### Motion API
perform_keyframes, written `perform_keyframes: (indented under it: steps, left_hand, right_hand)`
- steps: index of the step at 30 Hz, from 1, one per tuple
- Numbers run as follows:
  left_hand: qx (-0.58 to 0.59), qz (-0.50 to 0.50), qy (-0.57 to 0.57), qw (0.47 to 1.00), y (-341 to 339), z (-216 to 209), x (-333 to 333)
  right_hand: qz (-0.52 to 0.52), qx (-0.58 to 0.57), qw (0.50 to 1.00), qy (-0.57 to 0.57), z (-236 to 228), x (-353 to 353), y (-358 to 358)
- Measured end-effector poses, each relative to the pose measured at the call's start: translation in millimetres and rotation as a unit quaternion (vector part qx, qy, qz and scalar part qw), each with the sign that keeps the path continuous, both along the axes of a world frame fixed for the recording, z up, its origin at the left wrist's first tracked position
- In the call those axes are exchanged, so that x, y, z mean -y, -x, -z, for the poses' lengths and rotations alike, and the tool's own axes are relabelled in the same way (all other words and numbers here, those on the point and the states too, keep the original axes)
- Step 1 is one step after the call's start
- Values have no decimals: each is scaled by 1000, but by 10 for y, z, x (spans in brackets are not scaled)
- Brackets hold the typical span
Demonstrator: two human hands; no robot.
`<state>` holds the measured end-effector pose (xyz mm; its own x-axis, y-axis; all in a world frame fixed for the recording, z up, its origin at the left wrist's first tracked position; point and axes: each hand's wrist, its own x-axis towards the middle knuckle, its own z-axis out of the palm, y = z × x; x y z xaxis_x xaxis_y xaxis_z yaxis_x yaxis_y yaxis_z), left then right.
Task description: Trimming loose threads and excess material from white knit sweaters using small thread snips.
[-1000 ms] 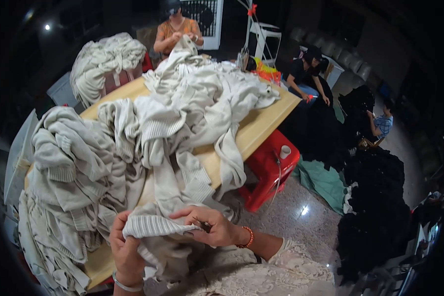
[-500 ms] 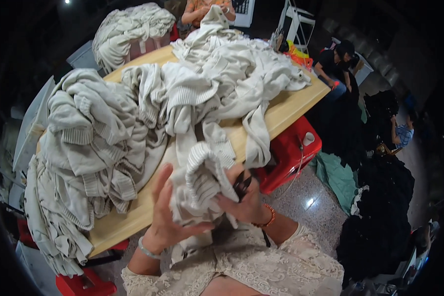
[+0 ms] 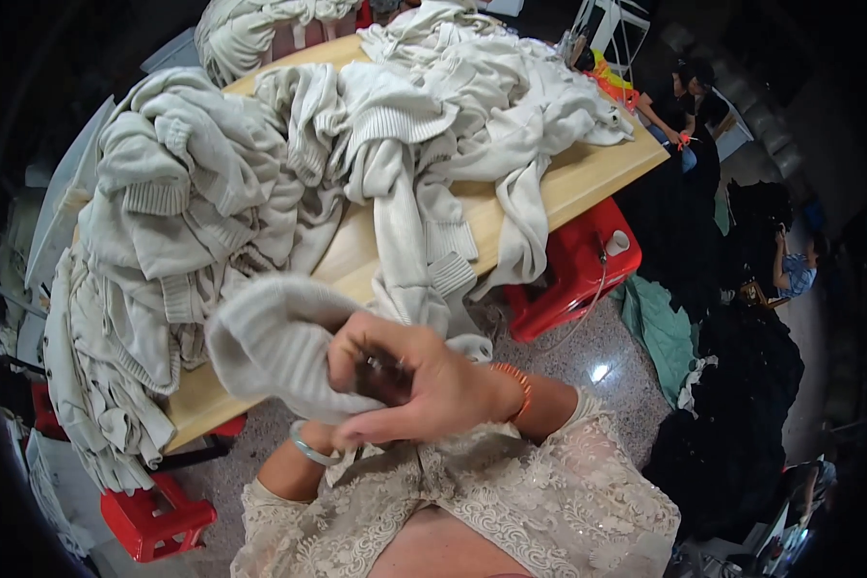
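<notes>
A cream knit garment [image 3: 275, 342] with a ribbed part is raised before me, blurred by motion. My right hand [image 3: 448, 385] is closed around a small dark tool [image 3: 385, 376], perhaps thread snips, though blur hides its shape. The fingers of this hand also touch the knit. Behind the cloth, my left hand is hidden; only its wrist with a pale bangle [image 3: 308, 445] and the forearm [image 3: 289, 472] show. More of the cream knitwear [image 3: 405, 241] trails over the table's near edge.
Large heaps of cream knitwear [image 3: 193, 183] cover much of the wooden table [image 3: 597, 173]. A red stool [image 3: 578, 270] with a white cup [image 3: 617, 243] stands right of it; another red stool [image 3: 159, 520] is at lower left. Dark cloth piles [image 3: 742, 405] and seated people are farther right.
The ribbed part has swung left and nearer, now covering my left hand, which was spread open beside it. My right hand has moved left with the dark tool. The view has tipped downward.
</notes>
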<state>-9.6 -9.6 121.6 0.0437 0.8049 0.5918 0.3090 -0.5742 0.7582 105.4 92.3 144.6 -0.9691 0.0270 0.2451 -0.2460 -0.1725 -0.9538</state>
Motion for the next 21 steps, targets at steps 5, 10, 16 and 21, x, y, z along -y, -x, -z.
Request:
perform_keyframes:
  steps: [5,10,16,21]
  left_hand:
    - [69,92,-56,992,395,-101,1201]
    - [134,199,-124,963,1322,-72,2303]
    - [280,49,37,958,1165,-1384,2740]
    - [104,-361,30,926,874,-1614,1461]
  right_hand:
    - [142,-83,985,-51,28,-434,209]
    - [59,105,942,-312,808,-489,565]
    - [-306,174,913,-208,594,-317,477]
    - [-101,258,953,-118,687,-558,434]
